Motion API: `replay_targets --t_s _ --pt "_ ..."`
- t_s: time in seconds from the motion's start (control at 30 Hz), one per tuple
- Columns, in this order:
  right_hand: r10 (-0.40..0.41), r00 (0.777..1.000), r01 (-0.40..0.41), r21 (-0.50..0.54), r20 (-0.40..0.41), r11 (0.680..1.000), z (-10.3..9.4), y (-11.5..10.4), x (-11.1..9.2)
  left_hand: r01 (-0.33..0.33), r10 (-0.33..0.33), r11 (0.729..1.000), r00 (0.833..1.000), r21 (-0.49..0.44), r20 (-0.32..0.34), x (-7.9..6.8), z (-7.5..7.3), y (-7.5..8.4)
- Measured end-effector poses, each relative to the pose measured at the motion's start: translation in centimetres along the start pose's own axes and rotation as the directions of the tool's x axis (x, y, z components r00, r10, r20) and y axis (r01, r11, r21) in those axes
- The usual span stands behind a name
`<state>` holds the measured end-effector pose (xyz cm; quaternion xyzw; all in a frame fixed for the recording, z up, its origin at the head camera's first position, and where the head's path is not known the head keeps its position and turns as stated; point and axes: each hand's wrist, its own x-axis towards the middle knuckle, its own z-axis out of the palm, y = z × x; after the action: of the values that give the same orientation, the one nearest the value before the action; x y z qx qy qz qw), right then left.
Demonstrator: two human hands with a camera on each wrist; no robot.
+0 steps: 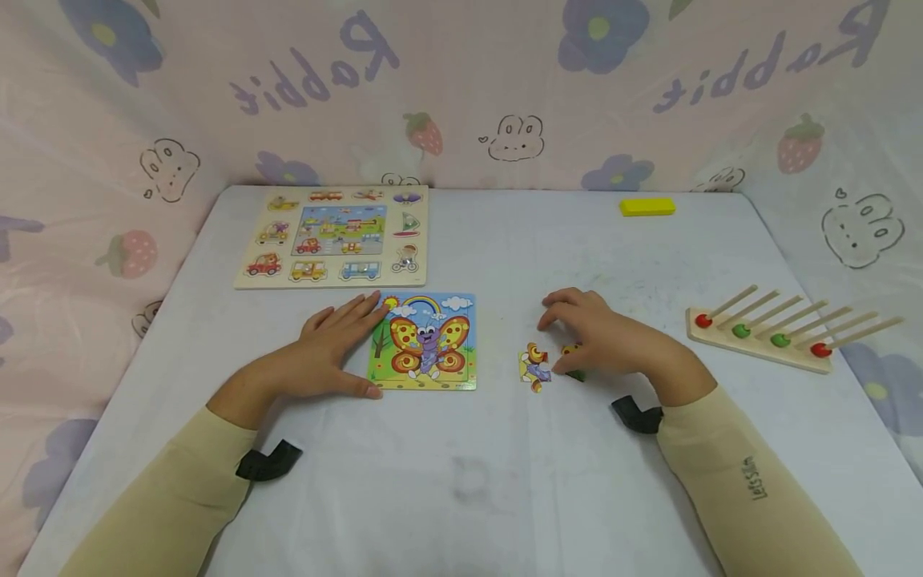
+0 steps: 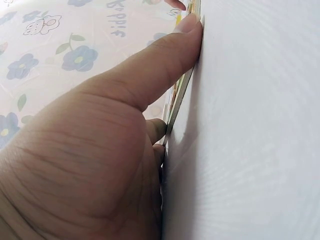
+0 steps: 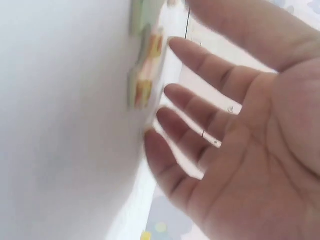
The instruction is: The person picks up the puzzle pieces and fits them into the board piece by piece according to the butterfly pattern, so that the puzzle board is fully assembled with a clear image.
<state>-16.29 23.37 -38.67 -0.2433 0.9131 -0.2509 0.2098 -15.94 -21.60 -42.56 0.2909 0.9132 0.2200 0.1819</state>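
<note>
A square butterfly puzzle (image 1: 427, 343) lies flat on the white table. My left hand (image 1: 320, 349) rests at its left side, fingers extended on the upper left corner and thumb at the lower left corner; in the left wrist view the thumb (image 2: 162, 62) touches the board's edge. To the right lies a loose puzzle piece (image 1: 535, 366) with orange, yellow and purple parts. My right hand (image 1: 602, 332) hovers over a second, green and yellow puzzle piece (image 1: 576, 373), partly hidden under it. In the right wrist view the fingers (image 3: 195, 107) are loosely bent and spread, gripping nothing visible.
A wooden vehicle puzzle board (image 1: 330, 279) lies at the back left. At the back right is a yellow block (image 1: 646, 207). A wooden peg stand (image 1: 764, 343) with red and green beads stands right of my right hand. Patterned cloth (image 1: 461, 88) surrounds the table.
</note>
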Motion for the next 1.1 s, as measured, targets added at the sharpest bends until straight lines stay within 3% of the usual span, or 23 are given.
replay_targets --t_s 0.2,0.53,0.67,0.87,1.1 --pt "0.091 0.996 -0.091 -0.015 -0.002 0.996 -0.6 0.1 -0.4 -0.005 0.005 1.000 1.000 -0.005 -0.005 -0.1 0.0 0.0" --pt "0.059 0.991 -0.070 0.093 0.118 0.993 -0.6 -0.3 -0.3 -0.002 0.002 1.000 1.000 -0.009 -0.003 0.0 0.0 0.0" --pt "0.072 0.989 -0.078 0.044 0.126 0.996 -0.8 -0.5 -0.6 0.004 -0.004 1.000 1.000 -0.007 0.001 0.0 0.0 0.0" --pt "0.178 0.979 -0.170 -0.080 0.104 0.982 -1.6 -0.7 -1.3 0.001 -0.001 1.000 1.000 -0.001 -0.004 0.1 0.0 -0.1" --pt "0.133 0.986 -0.133 -0.005 0.100 0.991 -1.4 -0.6 -1.1 0.003 -0.003 1.000 1.000 -0.005 0.003 0.0 0.0 0.0"
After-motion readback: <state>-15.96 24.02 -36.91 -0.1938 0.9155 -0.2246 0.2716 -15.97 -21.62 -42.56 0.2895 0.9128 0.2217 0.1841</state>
